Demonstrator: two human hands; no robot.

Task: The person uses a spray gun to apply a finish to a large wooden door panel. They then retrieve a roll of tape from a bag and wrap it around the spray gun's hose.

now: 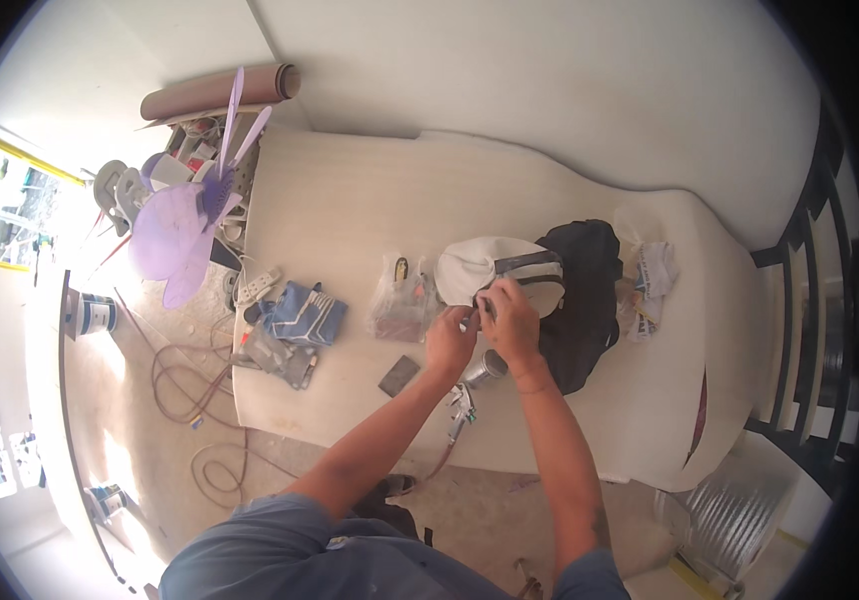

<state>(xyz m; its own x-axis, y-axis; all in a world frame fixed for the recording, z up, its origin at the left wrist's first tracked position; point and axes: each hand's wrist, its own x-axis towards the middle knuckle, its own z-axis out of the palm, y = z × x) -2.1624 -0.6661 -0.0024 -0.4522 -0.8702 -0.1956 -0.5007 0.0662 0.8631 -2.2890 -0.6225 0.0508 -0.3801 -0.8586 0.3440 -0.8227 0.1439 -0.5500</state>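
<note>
My left hand [450, 345] and my right hand [512, 322] are close together at the front edge of a white bag with dark straps [472, 262]. Both hands have closed fingers. Between them shows a small dark piece, too small to name. The white bag lies against a larger black bag [590, 300]. Just below my hands is a spray gun [462, 405] with a metal cup [487, 368], a hose running from it toward me. A dark phone-like slab [400, 375] lies left of the gun.
A clear plastic bag [400, 310], a blue folded pack [308, 315] and a power strip [262, 284] lie left on the covered surface [350, 190]. A purple fan [165, 235] stands beyond. Hose coils [165, 380] lie on the floor. White crumpled plastic [653, 285] is right.
</note>
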